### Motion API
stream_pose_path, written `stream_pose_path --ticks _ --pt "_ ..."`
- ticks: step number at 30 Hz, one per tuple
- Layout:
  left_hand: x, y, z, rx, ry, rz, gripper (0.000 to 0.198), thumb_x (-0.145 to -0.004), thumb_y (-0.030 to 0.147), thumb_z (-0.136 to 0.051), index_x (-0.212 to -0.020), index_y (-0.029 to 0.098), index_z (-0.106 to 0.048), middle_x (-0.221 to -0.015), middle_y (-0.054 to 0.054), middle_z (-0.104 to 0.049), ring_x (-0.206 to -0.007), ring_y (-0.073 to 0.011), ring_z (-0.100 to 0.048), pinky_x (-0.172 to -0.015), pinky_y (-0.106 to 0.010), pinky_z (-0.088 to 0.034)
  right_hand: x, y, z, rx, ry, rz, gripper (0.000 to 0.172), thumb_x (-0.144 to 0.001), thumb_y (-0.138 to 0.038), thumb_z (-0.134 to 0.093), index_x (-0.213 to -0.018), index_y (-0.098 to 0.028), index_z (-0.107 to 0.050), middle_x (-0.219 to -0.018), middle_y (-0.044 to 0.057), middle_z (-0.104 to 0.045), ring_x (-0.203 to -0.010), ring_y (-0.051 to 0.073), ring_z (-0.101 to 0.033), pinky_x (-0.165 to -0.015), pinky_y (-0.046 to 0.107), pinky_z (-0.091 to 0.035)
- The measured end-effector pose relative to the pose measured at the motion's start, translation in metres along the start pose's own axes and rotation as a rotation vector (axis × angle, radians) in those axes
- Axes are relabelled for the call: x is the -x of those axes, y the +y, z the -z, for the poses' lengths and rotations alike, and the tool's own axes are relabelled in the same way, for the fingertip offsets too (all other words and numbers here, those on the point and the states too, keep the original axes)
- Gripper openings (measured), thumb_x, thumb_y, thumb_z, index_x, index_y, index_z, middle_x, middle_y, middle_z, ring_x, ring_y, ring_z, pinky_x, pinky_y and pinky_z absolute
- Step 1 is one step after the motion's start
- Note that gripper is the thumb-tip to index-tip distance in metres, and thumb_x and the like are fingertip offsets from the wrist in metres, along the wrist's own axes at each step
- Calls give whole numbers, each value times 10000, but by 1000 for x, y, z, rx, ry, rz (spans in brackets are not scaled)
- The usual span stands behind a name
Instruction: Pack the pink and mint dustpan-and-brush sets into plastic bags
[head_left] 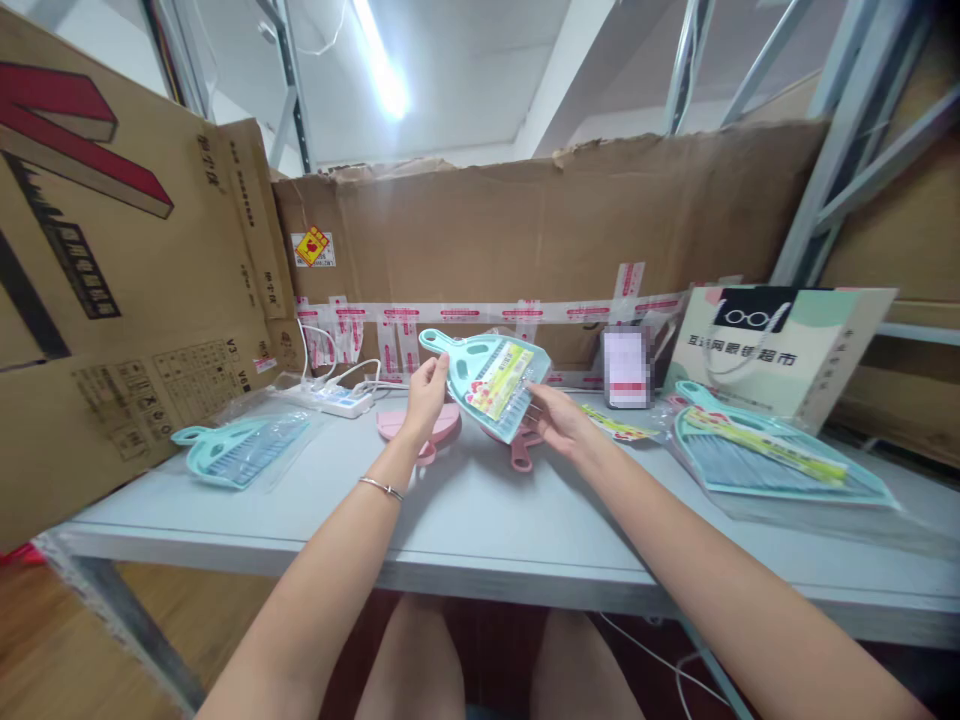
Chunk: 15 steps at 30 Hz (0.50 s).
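Observation:
Between my hands, above the table, a mint-green dustpan and brush set [469, 372] is held tilted, with a yellow printed label across it and clear wrap at its edge. My left hand [428, 393] pinches it near the handle at its left side. At the lower right edge, my right hand [556, 418] grips it with bent fingers. Beneath and behind lie a pink dustpan [397, 424] and a pink handled piece [522, 455], partly covered by my hands and the set.
Wrapped mint sets lie at left [244, 450] and right [780, 465] on the grey table [330, 525]. A power strip [341, 400], a phone [628, 368], a yellow label strip [619, 426] and a paper bag [772, 350] stand along the back. Cardboard [480, 230] walls the rear.

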<state>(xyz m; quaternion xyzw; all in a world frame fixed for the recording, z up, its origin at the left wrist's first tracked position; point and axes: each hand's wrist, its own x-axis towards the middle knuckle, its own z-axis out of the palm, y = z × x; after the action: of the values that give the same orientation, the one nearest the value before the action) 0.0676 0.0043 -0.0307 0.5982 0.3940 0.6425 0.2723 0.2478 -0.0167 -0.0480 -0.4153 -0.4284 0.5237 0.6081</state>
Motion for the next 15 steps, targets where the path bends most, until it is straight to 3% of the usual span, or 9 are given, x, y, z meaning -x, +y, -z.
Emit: stream_pose_path --ticks 8,13,15 --pt "-30 -3 18 -100 24 -15 375 -738 427 -561 -488 165 -465 -489 35 -450 -527 -96 -418 -542 -216 -328 -2 -1 -2 -170 27 -105 127 -822 -86 -490 -748 -173 -544 -657 10 -676 -611 104 -653 -590 210 -550" --pt "-36 2 7 -90 -93 88 339 -681 452 -612 -537 162 -510 -538 14 -515 -536 -112 -489 -553 -239 -388 -6 -7 12 -193 16 -144 130 -823 -82 -476 -765 -167 -555 -637 8 -664 -564 90 -627 -530 175 -531" --pt "-33 6 4 -89 -90 89 338 -678 476 -610 -587 162 -525 -611 2 -555 -584 -112 -513 -582 -237 -408 -7 -10 20 -189 19 -142 146 -837 -89 -453 -768 -178 -546 -626 -12 -649 -546 76 -608 -520 167 -520"
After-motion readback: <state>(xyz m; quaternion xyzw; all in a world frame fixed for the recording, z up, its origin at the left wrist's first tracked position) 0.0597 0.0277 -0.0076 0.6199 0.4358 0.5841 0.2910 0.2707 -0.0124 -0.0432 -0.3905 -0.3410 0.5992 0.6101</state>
